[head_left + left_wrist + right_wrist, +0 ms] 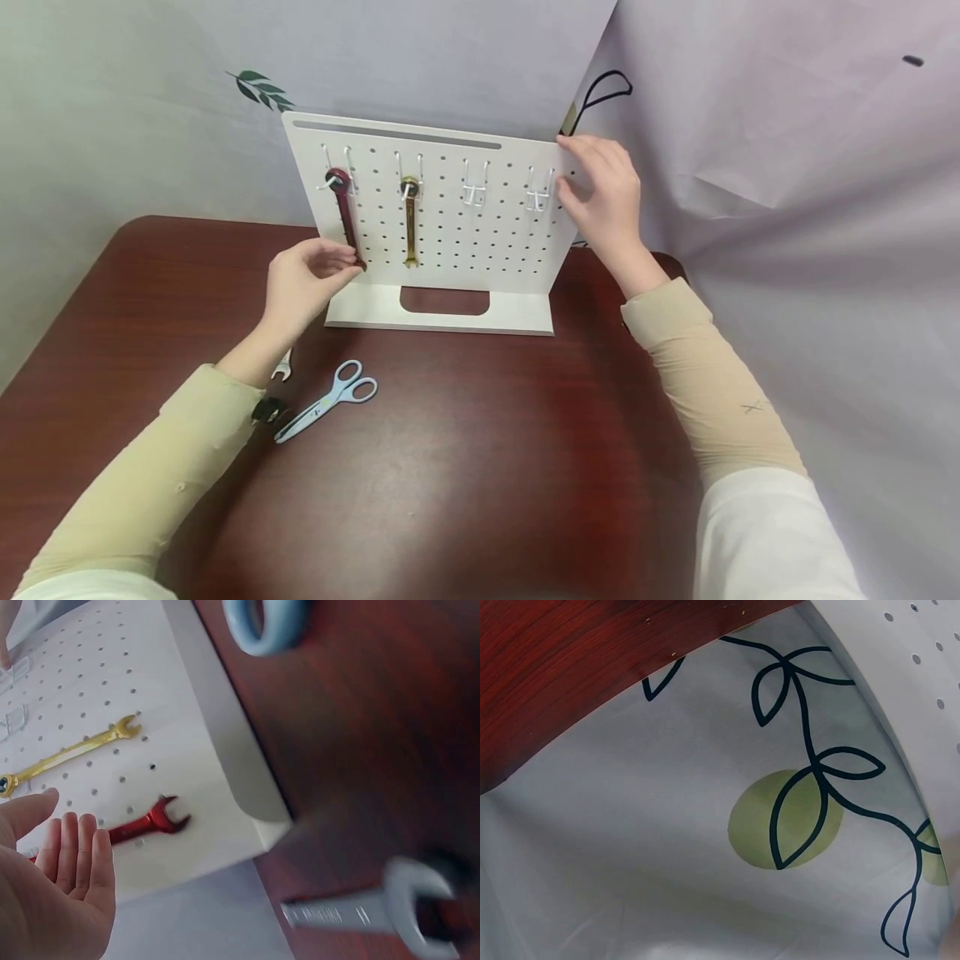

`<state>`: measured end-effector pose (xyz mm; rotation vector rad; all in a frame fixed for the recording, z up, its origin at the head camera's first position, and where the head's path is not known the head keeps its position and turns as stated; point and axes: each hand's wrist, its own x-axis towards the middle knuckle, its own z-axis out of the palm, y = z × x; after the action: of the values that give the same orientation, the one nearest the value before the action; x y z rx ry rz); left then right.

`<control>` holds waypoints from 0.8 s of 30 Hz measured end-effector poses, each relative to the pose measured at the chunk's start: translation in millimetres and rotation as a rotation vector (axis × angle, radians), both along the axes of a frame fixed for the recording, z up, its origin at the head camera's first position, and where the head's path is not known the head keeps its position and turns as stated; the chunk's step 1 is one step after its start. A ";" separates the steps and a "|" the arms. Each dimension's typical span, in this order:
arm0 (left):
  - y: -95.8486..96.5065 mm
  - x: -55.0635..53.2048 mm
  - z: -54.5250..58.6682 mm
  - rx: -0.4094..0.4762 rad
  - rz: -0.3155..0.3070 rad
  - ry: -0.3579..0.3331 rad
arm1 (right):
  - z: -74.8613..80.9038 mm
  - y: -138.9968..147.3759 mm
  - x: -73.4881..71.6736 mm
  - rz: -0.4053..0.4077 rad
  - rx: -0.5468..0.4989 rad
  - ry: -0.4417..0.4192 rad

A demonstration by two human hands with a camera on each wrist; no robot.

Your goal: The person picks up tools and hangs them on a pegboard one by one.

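Observation:
A white pegboard (465, 242) stands on the table with white hooks along its upper part. On the leftmost hook hangs a red wrench (347, 217), its open end down. My left hand (303, 279) is beside its lower end, the thumb apart from the extended fingers; in the left wrist view the fingers overlap the red wrench (154, 820). A gold wrench (410, 225) hangs from the hook to its right. At the upper right edge of the board, my right hand (607, 192) grips it, thumb in front; the other fingers are partly hidden.
Light blue scissors (330, 402) lie on the dark red table (450, 450) in front of the board. A silver wrench (360, 911) lies nearby, partly covered by my left forearm in the head view. Two more hooks (474, 194) carry nothing. A leaf-patterned cloth (667, 825) hangs behind.

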<state>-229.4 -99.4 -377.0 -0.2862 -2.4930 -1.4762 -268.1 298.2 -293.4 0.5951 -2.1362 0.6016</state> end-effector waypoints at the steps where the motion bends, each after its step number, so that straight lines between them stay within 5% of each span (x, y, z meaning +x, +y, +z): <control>1: -3.4 1.2 -0.6 -0.021 0.005 0.001 | 0.1 0.1 0.0 -0.001 0.001 0.000; 24: -73.2 21.8 -26.4 -0.303 0.045 -0.065 | -0.1 0.2 -0.5 0.000 0.004 0.011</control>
<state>-207.7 -172.7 -403.3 -0.2345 -2.7541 -1.1044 -268.6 298.4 -293.5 0.5988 -2.1273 0.5932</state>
